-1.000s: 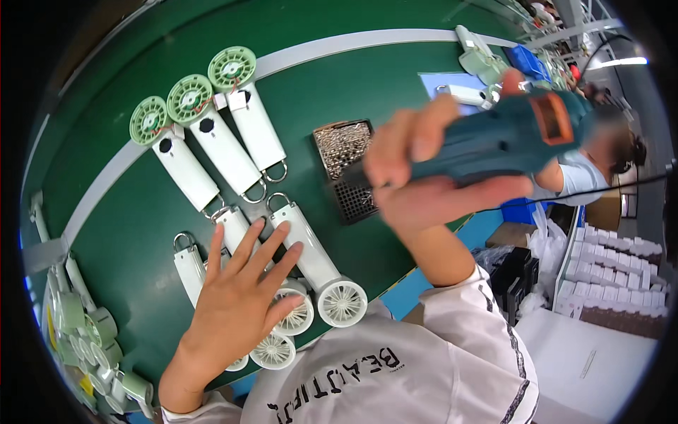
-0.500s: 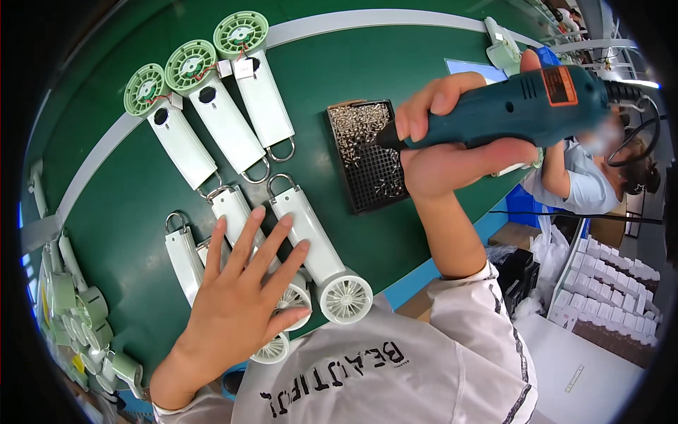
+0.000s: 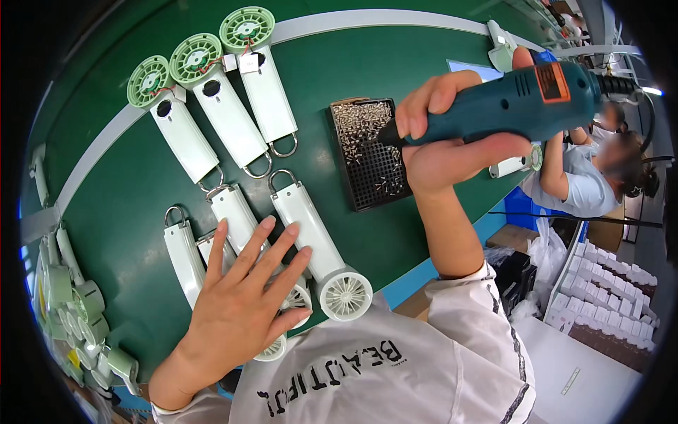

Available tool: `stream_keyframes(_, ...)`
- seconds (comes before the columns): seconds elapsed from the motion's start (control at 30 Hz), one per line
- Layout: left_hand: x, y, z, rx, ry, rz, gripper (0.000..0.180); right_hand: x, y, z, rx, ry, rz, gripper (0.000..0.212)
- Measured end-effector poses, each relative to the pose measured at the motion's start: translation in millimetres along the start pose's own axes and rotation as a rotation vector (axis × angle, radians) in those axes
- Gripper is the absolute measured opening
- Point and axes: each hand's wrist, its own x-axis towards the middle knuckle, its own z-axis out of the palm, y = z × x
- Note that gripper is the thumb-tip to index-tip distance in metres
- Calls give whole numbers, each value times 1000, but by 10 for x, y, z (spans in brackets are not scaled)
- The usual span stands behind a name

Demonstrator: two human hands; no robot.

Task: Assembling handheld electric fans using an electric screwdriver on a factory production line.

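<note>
My left hand [image 3: 240, 304] lies with its fingers spread over a row of white handheld fans, nothing gripped in it. Its fingertips rest on or just above one white fan body [image 3: 233, 208]; a neighbouring fan [image 3: 307, 222] lies to the right, its round grille toward me. The palm hides parts of the other fans. In my right hand [image 3: 438, 162] is a dark teal electric screwdriver [image 3: 522, 106], the fingers wrapped round its front, the black nose pointing left. Below that nose sits a black perforated tray [image 3: 364, 180] holding many small screws [image 3: 360, 120].
Three opened fans with light green heads [image 3: 246, 27] lie beyond my left hand. More green fan parts [image 3: 88, 304] are heaped at the far left. At right, a co-worker in a light blue top [image 3: 590, 180] sits by the bench, near boxes of white parts [image 3: 607, 283].
The view has shifted slightly. Both hands keep nearly the same pose, and the screwdriver stays in my right hand. The co-worker's head and arm at the right have moved a little.
</note>
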Motion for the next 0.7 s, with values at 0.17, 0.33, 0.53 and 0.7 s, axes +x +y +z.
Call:
stream_keyframes(0.17,-44,29,29,-13,31,24,62,-136,28,0,20,-160,-74,105)
stream_keyframes(0.33,-98,-56,16,-118,70,15,68,-62,-43,88,231,-123,-139,104)
stream_keyframes(0.53,-177,-201,65,-18,281,60,59,67,-570,391,590,-424,-129,94)
stream_keyframes(0.7,-185,-227,199,-28,357,46,56,-269,-501,984,665,-540,9,93)
